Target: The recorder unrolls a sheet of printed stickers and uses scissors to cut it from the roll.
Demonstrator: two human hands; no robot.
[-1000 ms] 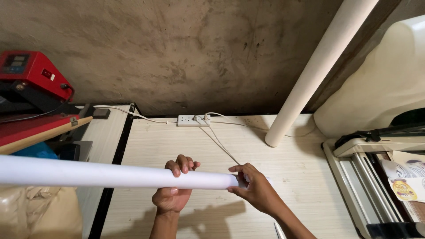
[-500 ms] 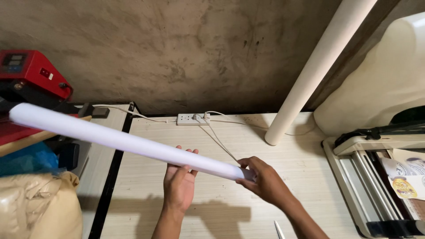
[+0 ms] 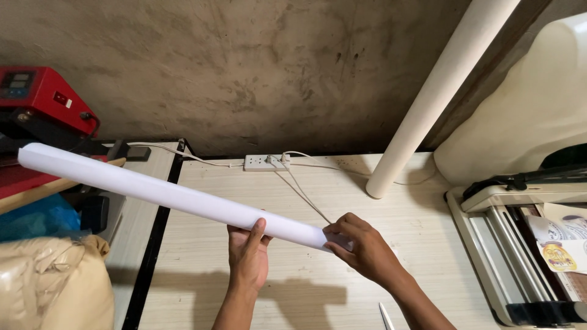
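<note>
Fingers of right hand [image 3: 367,250] pinch paper roll's [image 3: 165,195] end.

Power strip [image 3: 264,162] by wall; leaning white tube [image 3: 437,91]; red press [image 3: 43,101] left.

Stained concrete wall [image 3: 244,79] behind pale wooden tabletop [image 3: 306,293]
</note>
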